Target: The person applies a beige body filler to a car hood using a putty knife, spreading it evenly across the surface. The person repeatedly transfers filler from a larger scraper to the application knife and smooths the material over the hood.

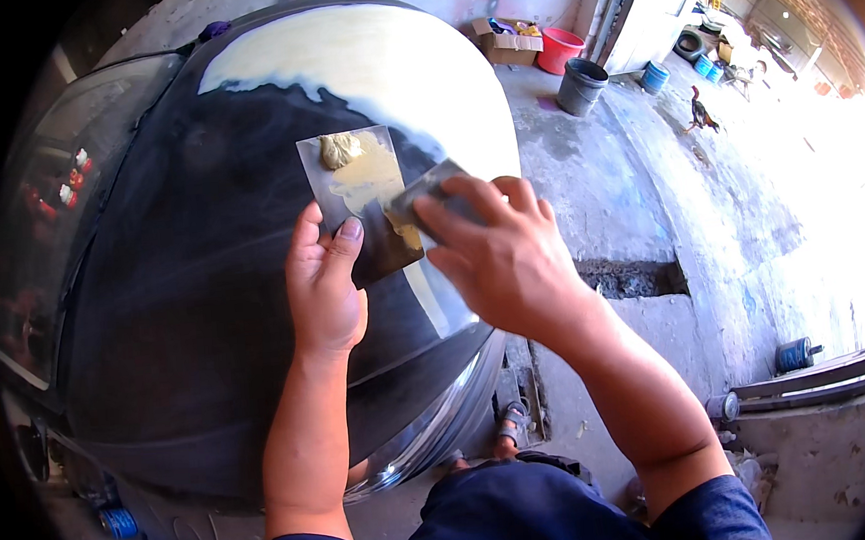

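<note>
My left hand [325, 282] grips the lower part of a flat rectangular putty board [324, 190], thumb on top. A lump of beige body filler [341, 151] sits at the board's far edge, with more smeared across it. My right hand [512, 254], slightly blurred, is closed on a flat grey putty spreader [427, 192] held against or just over the board's right side. Both hands are above a dark car hood [170, 248]. A broad cream-coloured patch [368, 59] covers the hood's far right part, and a narrow pale strip [425, 301] lies nearer me.
The car's windshield [58, 226] is at the left. On the concrete floor stand a cardboard box [509, 44], a red bucket [560, 50], a dark grey bucket [582, 87] and several blue cans. A rooster [700, 111] is farther right. A floor opening [629, 278] lies beside the car.
</note>
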A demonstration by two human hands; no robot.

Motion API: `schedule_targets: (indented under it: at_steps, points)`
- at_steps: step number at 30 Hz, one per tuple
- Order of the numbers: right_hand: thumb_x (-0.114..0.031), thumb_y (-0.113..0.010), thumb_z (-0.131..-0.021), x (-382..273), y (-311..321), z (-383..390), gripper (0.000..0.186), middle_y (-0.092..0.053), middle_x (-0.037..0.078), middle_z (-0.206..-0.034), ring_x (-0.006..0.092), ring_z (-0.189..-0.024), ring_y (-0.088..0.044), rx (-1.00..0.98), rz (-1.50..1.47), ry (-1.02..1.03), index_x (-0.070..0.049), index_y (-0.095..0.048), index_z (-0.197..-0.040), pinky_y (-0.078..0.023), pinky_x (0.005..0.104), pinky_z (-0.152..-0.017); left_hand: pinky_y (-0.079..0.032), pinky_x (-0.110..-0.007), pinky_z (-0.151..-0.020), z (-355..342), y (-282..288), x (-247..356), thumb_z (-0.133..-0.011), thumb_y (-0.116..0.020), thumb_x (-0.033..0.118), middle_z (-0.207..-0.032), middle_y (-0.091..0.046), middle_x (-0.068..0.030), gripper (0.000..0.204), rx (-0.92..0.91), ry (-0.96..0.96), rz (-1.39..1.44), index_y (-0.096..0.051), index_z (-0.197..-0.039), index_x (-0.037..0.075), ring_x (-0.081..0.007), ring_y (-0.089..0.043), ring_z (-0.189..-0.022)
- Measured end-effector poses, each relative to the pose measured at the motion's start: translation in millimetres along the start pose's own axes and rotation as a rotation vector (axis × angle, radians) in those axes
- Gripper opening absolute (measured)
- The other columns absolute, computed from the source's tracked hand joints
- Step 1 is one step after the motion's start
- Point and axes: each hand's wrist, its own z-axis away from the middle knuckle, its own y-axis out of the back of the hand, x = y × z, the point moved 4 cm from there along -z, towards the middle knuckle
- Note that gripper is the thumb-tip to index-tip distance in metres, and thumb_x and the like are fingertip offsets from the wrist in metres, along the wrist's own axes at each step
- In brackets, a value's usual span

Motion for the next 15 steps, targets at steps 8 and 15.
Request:
schedule_targets:
  at_steps: [8,15]
  points:
    - [-0.024,-0.055,-0.096,65,-27,8,0.041,-0.054,0.011,-0.137,0.0335,-0.125,-0.049,-0.235,-0.162,-0.138,-0.016,-0.057,-0.137,-0.038,0.0437,-0.105,-0.044,-0.026,-0.092,-5,12,21,-0.099,-0.055,0.005,-0.114,-0.065,-0.0071,0.027,0.120,-0.256,-0.123,-0.053,-0.125,-0.002,-0.0096,-0.059,-0.102]
    - [-0.024,-0.044,-0.098,93,-72,-15,0.044,-0.055,0.013,-0.136,0.0261,-0.129,-0.047,-0.552,-0.153,-0.192,-0.011,-0.054,-0.139,-0.033,0.0416,-0.105,-0.045,-0.029,-0.094,-7,17,21,-0.098,-0.055,0.006,-0.113,-0.065,-0.0083,0.032,0.179,-0.164,-0.063,-0.052,-0.128,-0.002,-0.0115,-0.059,-0.102]
